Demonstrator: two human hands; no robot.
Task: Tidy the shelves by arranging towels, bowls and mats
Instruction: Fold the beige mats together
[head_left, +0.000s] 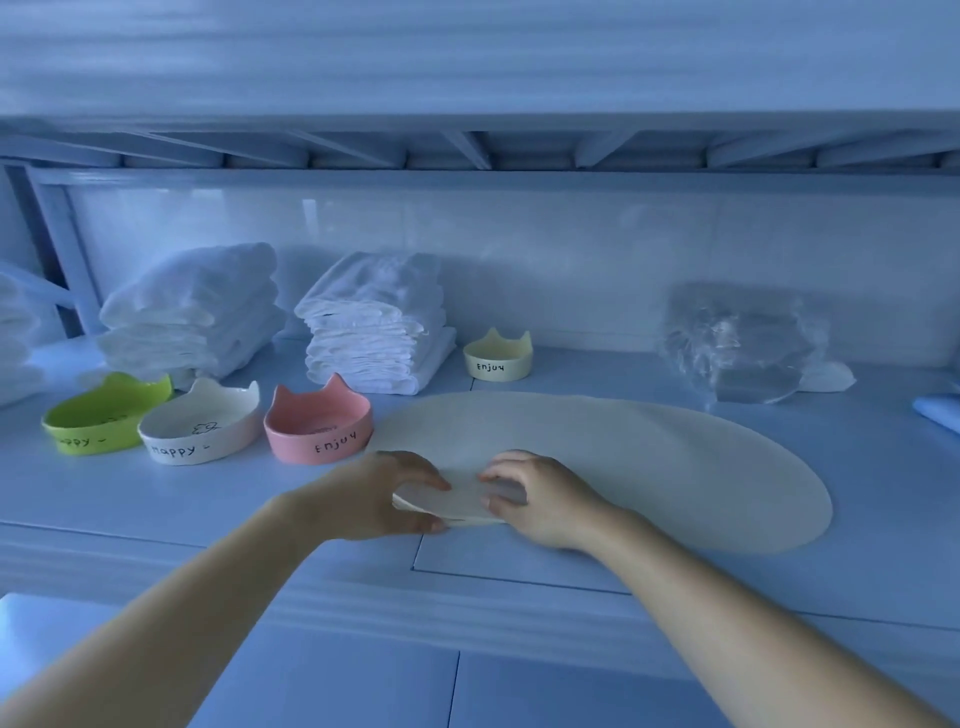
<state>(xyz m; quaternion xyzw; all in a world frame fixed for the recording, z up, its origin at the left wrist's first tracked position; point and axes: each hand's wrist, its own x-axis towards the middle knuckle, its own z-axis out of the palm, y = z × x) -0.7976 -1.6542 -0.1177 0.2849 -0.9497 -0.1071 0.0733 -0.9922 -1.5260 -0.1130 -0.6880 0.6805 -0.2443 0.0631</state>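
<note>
On the shelf (519, 551), at the far left, two stacks of folded white towels (192, 312) (374, 322) stand squared against the back wall and look finished. In front of them, three cat-eared bowls sit in a neat row: green bowl (104, 415), white bowl (200, 423) and pink bowl (318, 423), each touching or just beside the next. A smaller cream bowl (497, 356) stands apart behind the mat and probably has to join the row.

The cream oval mat (649, 457) lies flat across the middle of the shelf, with its near left end lifted and curled. The left hand (374, 493) has its grip clamped on that raised edge, thumb under and fingers over. The right hand (540, 499) pinches the edge just beside it. Rolling or folding seems barely begun.

To the right, a plastic-wrapped bundle (743, 343) awaits sorting.
</note>
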